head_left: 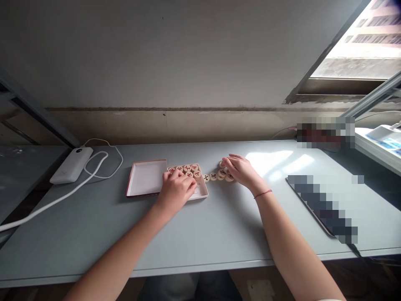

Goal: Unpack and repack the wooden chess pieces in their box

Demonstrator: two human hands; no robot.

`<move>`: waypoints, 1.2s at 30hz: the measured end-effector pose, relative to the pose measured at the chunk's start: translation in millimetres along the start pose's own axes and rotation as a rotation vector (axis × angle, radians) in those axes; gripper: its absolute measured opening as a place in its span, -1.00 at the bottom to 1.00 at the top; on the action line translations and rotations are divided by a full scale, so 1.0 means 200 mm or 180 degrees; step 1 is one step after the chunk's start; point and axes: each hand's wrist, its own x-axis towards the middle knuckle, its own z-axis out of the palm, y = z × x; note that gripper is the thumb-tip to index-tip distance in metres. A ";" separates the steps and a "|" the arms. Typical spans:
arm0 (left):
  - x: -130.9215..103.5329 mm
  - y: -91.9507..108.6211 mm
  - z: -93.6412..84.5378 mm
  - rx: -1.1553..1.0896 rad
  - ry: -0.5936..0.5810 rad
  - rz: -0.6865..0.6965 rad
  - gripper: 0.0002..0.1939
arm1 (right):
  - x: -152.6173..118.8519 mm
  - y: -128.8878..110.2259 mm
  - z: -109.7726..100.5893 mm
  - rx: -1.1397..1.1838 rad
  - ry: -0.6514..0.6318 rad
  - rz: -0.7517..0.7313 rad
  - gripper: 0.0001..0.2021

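My left hand (177, 188) rests over a shallow white-lined box (203, 193), its fingers curled down onto round wooden Chinese chess pieces (188, 168) standing in rows inside. What lies under those fingertips is hidden. The pieces carry red characters. To the right of the box, more chess pieces (222, 172) form a small cluster on the table, with a few in a line reaching the box edge. My right hand (239, 169) covers the right side of that cluster, fingers stretched out and touching pieces. A red cord circles my right wrist.
The box lid (147, 177) lies open on the left of the box. A white power bank (72, 165) with a white cable (62, 204) sits at the table's left. A blurred flat dark item (322, 209) lies right. Behind the grey table (188, 246) stands a wall.
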 end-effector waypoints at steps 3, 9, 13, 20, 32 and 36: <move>0.00 0.00 0.00 0.0165 0.0118 0.0041 -0.83 | 0.01 -0.01 -0.01 -0.0066 -0.0030 0.0005 -0.52; 0.00 -0.01 -0.01 0.0352 0.0149 0.0158 -0.86 | 0.03 -0.01 -0.01 -0.0202 0.0060 -0.0030 -0.69; -0.01 0.00 -0.02 0.0257 0.0078 0.0209 -0.79 | 0.07 0.00 0.00 -0.0249 0.0151 0.0125 -0.78; -0.03 0.00 -0.03 0.0186 -0.0115 0.0243 -0.80 | 0.07 -0.04 -0.01 -0.0146 0.0584 -0.0064 -0.84; 0.00 -0.10 -0.13 -0.0179 -0.0347 0.0034 -0.76 | -0.15 -0.38 0.14 0.0174 0.0191 -0.1748 -0.86; 0.01 -0.13 -0.14 -0.0496 -0.0544 0.0297 -0.67 | -0.15 -0.37 0.18 -0.0106 0.0114 -0.1925 -0.83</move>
